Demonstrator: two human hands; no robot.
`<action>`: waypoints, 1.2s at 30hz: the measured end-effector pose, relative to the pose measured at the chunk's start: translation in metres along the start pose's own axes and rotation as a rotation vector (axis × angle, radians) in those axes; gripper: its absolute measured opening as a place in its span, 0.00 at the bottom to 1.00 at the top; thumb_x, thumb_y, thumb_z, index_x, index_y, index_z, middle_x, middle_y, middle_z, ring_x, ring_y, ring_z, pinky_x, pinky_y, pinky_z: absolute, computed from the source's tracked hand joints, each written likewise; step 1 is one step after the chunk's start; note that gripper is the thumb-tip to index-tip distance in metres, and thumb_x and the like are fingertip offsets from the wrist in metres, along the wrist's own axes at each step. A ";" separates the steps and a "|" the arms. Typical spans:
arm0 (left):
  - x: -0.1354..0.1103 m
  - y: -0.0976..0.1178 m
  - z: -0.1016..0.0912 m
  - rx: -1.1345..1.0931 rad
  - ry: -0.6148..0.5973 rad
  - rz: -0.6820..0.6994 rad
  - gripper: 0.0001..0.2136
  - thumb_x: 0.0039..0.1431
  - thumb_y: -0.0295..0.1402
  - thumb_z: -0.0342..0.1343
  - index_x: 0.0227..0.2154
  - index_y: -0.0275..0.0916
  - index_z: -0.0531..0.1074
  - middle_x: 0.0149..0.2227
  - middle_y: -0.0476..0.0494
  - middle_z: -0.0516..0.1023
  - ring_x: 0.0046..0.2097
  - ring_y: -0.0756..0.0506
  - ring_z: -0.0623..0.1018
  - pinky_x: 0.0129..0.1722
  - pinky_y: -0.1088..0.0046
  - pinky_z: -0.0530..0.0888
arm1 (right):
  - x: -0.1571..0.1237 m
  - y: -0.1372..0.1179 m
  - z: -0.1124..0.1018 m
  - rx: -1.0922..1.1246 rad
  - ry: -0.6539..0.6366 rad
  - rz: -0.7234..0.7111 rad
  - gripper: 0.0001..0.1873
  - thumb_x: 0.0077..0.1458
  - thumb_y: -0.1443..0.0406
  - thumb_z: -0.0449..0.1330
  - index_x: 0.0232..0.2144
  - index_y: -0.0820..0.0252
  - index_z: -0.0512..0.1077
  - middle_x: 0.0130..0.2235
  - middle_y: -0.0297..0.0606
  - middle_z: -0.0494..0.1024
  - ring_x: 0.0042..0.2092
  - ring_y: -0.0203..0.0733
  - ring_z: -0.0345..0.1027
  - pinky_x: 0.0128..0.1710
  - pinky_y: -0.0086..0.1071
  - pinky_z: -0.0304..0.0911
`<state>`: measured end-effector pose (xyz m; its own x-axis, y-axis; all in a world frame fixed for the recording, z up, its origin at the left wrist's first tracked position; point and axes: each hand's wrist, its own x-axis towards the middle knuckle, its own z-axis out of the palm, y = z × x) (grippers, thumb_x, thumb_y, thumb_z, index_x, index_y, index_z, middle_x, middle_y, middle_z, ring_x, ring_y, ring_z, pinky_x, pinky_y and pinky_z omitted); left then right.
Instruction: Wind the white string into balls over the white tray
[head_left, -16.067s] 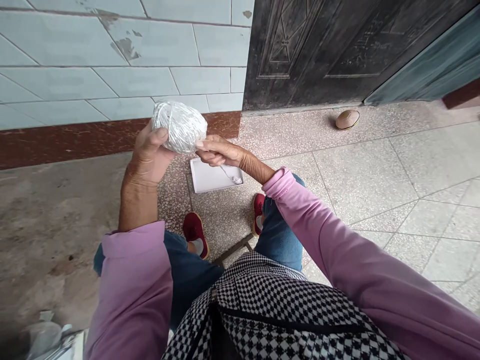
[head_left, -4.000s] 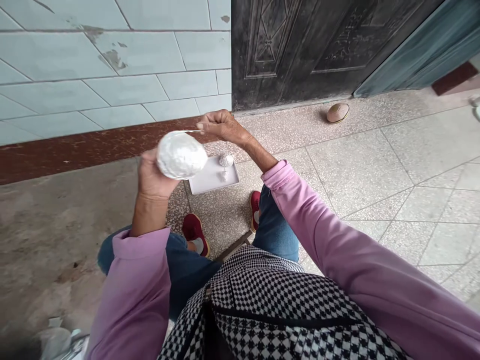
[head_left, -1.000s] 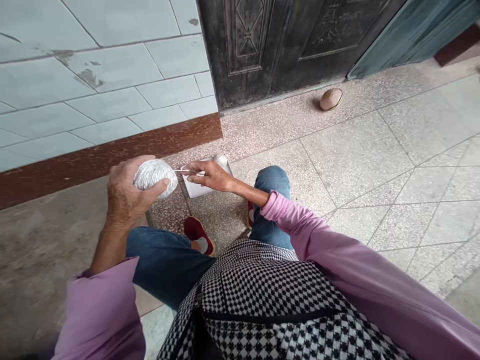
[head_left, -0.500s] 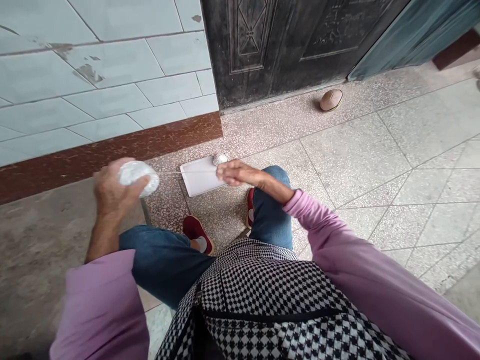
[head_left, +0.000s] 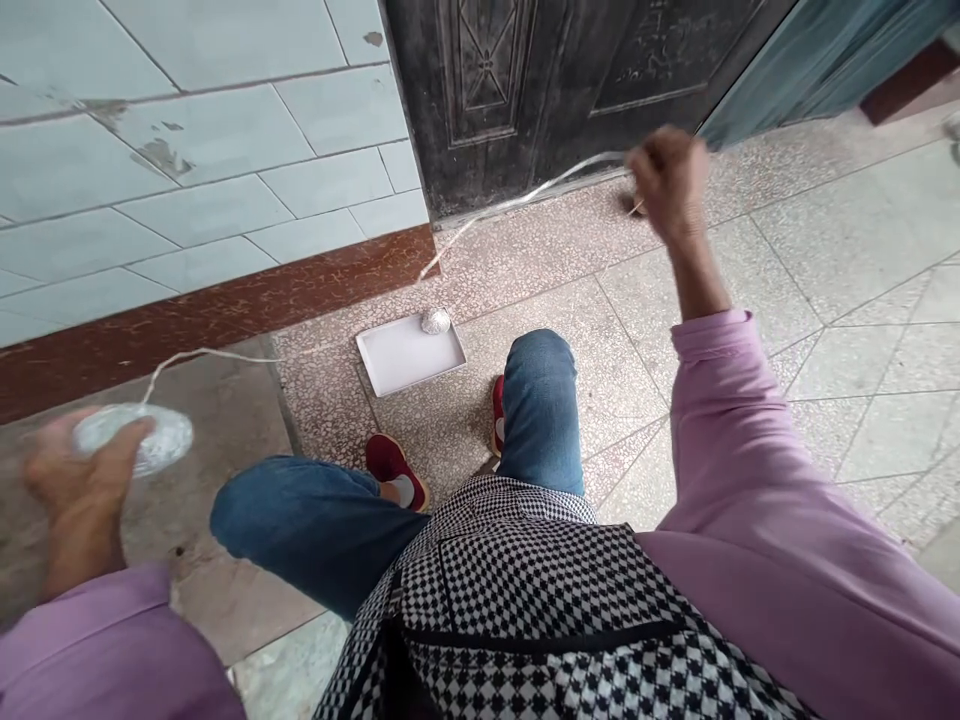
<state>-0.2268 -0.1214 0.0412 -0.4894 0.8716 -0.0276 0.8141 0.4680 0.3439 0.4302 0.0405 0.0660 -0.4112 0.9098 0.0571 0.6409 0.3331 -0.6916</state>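
At the left, my left hand (head_left: 86,465) grips a flattened ball of shiny white string (head_left: 166,440), its thumb lying across the front. A slack, partly blurred strand of white string (head_left: 517,203) rises from the ball and arcs across to the upper right. There my right hand (head_left: 666,185) is raised in front of the dark door, its fingers closed on the strand. Below the strand, a shallow white tray (head_left: 397,370) lies on the floor between the wall and my feet. A small silvery-white ball (head_left: 436,321) sits at its back right corner.
Pale wall tiles (head_left: 217,120) with a brown skirting (head_left: 315,285) border the left. A dark carved door (head_left: 555,90) stands ahead, with a bluish curtain-like sheet (head_left: 832,70) beside it. A roundish object (head_left: 628,203) by the door is mostly behind my right hand.
My hands have moved far apart: the left with the ball toward the lower left, the right toward the upper right. The strand between them has gone from short and straight to long and curved.
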 end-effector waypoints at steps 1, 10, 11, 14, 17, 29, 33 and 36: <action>0.002 0.015 0.007 -0.039 0.031 -0.111 0.48 0.53 0.61 0.62 0.77 0.49 0.83 0.74 0.30 0.90 0.73 0.10 0.87 0.76 0.25 0.84 | 0.003 0.006 -0.005 -0.031 0.018 0.006 0.21 0.80 0.53 0.83 0.64 0.59 0.92 0.55 0.52 0.94 0.57 0.57 0.89 0.66 0.53 0.87; -0.015 0.152 0.055 -0.252 -0.045 0.515 0.32 0.61 0.54 0.70 0.64 0.44 0.86 0.71 0.32 0.91 0.72 0.20 0.85 0.84 0.34 0.74 | 0.051 -0.028 0.108 0.285 -0.145 -0.067 0.12 0.84 0.70 0.71 0.64 0.60 0.89 0.70 0.50 0.92 0.69 0.55 0.86 0.71 0.50 0.87; -0.020 0.165 0.058 -0.262 -0.070 0.574 0.32 0.64 0.53 0.71 0.66 0.44 0.86 0.71 0.32 0.91 0.72 0.22 0.85 0.83 0.36 0.75 | 0.056 -0.045 0.134 0.398 -0.205 -0.058 0.12 0.84 0.70 0.71 0.64 0.60 0.87 0.73 0.48 0.90 0.70 0.54 0.85 0.65 0.43 0.88; -0.031 0.189 0.063 -0.275 -0.104 0.679 0.30 0.69 0.49 0.73 0.70 0.42 0.86 0.72 0.31 0.91 0.72 0.23 0.85 0.83 0.38 0.74 | 0.062 -0.087 0.191 0.663 -0.372 0.026 0.14 0.88 0.69 0.69 0.69 0.57 0.81 0.70 0.43 0.90 0.62 0.47 0.87 0.45 0.31 0.83; -0.023 0.190 0.073 -0.289 -0.094 0.627 0.29 0.70 0.45 0.73 0.70 0.41 0.86 0.72 0.32 0.90 0.74 0.23 0.84 0.84 0.38 0.73 | 0.059 -0.093 0.206 0.701 -0.407 0.118 0.05 0.93 0.65 0.66 0.58 0.61 0.81 0.44 0.33 0.87 0.39 0.37 0.78 0.36 0.30 0.68; 0.021 0.168 0.187 -0.407 -0.186 -0.039 0.23 0.62 0.38 0.75 0.58 0.39 0.84 0.58 0.40 0.91 0.65 0.33 0.82 0.78 0.48 0.75 | 0.000 0.035 0.061 0.424 -0.237 0.003 0.24 0.86 0.51 0.72 0.38 0.59 0.79 0.28 0.28 0.68 0.31 0.36 0.58 0.32 0.31 0.55; 0.018 0.167 0.222 -0.402 -0.225 -0.131 0.21 0.58 0.33 0.71 0.55 0.40 0.83 0.59 0.35 0.91 0.69 0.26 0.84 0.78 0.40 0.75 | -0.026 0.045 0.038 0.329 -0.191 0.150 0.17 0.80 0.58 0.71 0.37 0.60 0.81 0.28 0.31 0.73 0.31 0.36 0.63 0.32 0.31 0.58; 0.020 0.163 0.242 -0.404 -0.266 -0.164 0.22 0.61 0.36 0.71 0.58 0.38 0.84 0.62 0.32 0.90 0.72 0.24 0.84 0.78 0.39 0.75 | -0.034 0.042 0.046 0.355 -0.194 0.176 0.16 0.80 0.59 0.70 0.37 0.60 0.80 0.28 0.30 0.71 0.30 0.37 0.62 0.33 0.31 0.58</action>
<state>-0.0280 0.0074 -0.1309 -0.4616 0.8227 -0.3317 0.5215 0.5542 0.6488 0.4407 0.0123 0.0019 -0.4514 0.8704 -0.1966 0.4634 0.0403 -0.8853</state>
